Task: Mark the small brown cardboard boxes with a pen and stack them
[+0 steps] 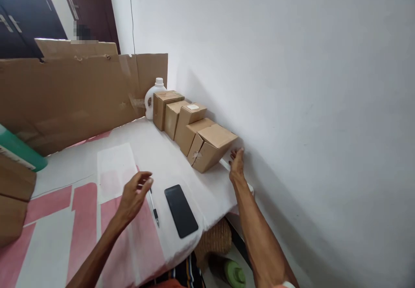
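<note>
My right hand (237, 162) is in the gap between the wall and the nearest cardboard box (218, 136), its fingers apart and nothing seen in them. That box leans at the near end of a row of boxes. A white strip (224, 164) shows between the box and my fingers; I cannot make out what it is. My left hand (134, 193) hovers over the table with loosely bent fingers, thumb apart, holding nothing visible. Just right of it lies a pen (154, 212). A black smartphone (180, 211) rests farther right. Left of the hand is a white paper sheet (115, 162).
A white jug (151, 100) stands behind the row of boxes. Upright cardboard (81, 93) borders the far side. At the left are a green bottle (22, 147) and another box (14, 193). Below the table edge is a green-lidded bottle (235, 273).
</note>
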`<action>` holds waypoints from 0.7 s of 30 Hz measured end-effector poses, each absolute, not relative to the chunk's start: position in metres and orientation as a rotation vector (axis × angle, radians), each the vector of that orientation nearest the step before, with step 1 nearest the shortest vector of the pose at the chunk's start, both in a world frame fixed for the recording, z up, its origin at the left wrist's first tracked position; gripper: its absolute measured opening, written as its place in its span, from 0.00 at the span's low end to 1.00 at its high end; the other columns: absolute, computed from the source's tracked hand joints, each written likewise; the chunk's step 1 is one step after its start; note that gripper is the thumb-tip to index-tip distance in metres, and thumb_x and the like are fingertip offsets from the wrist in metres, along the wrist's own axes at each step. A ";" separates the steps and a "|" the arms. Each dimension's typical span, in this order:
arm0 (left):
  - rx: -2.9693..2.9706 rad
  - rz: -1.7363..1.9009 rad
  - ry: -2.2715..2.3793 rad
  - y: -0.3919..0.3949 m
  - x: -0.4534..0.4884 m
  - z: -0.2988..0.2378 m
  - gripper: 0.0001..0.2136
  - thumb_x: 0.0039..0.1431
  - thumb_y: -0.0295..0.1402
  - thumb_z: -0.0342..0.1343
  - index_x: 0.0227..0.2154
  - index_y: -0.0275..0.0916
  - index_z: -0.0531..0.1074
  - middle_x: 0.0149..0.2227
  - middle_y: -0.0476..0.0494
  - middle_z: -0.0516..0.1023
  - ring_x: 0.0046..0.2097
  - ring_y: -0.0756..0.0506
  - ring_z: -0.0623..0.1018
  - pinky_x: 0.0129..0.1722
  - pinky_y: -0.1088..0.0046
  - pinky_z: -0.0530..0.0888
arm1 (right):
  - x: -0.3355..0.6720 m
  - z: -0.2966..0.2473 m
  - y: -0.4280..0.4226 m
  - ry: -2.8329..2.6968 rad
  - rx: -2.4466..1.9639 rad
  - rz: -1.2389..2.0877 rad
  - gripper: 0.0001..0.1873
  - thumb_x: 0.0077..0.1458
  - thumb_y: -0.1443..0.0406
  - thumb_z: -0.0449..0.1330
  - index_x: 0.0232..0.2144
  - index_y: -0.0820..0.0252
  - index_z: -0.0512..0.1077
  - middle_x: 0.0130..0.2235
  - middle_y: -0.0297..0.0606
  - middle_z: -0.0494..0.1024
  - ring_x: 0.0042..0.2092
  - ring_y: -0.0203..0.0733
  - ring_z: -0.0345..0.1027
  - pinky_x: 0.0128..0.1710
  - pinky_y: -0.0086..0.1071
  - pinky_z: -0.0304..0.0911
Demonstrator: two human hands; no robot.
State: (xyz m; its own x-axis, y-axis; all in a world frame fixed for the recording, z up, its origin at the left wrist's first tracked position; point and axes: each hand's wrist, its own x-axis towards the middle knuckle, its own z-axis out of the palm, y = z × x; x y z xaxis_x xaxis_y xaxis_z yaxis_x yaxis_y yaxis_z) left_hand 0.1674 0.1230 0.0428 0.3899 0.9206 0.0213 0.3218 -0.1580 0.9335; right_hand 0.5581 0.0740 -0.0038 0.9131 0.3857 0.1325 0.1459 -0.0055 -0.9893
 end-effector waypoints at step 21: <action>1.578 0.898 0.675 0.099 0.242 0.043 0.36 0.68 0.61 0.41 0.70 0.43 0.56 0.75 0.36 0.53 0.75 0.36 0.53 0.74 0.51 0.52 | 0.397 -0.003 0.006 -0.900 -1.397 0.362 0.38 0.69 0.40 0.40 0.70 0.52 0.61 0.68 0.47 0.66 0.68 0.54 0.60 0.65 0.56 0.57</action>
